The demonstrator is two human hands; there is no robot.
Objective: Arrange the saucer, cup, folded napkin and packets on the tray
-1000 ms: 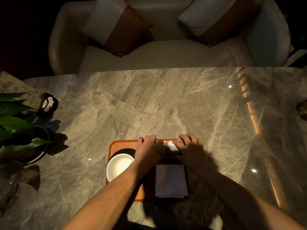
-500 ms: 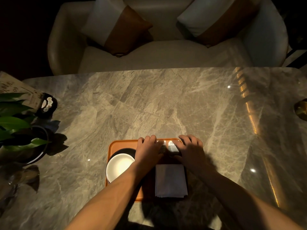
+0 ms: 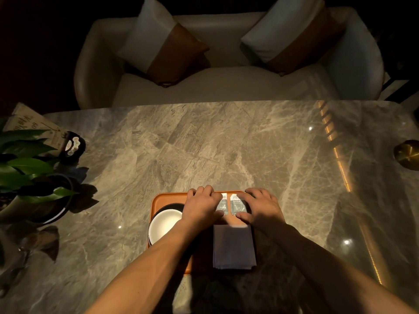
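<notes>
An orange tray [image 3: 167, 199] lies on the marble table near me. On its left side sits a white cup [image 3: 164, 225] on a dark saucer [image 3: 171, 207]. A folded grey napkin [image 3: 233, 245] lies on the tray's right half. Two small packets [image 3: 237, 205] lie side by side at the tray's far edge. My left hand [image 3: 200, 206] rests on the left packet and my right hand [image 3: 260, 206] on the right packet, fingers spread flat on them. Both hands cover part of the packets.
A potted plant [image 3: 29, 177] stands at the left, with a paper card [image 3: 29, 123] and a small dark object [image 3: 73, 145] behind it. A brass round object [image 3: 408, 154] sits at the right edge. A cream sofa [image 3: 226, 87] with two cushions faces the table's far side.
My two hands have drawn slightly apart, so more of both packets shows between them. Cup, saucer and napkin stay in place.
</notes>
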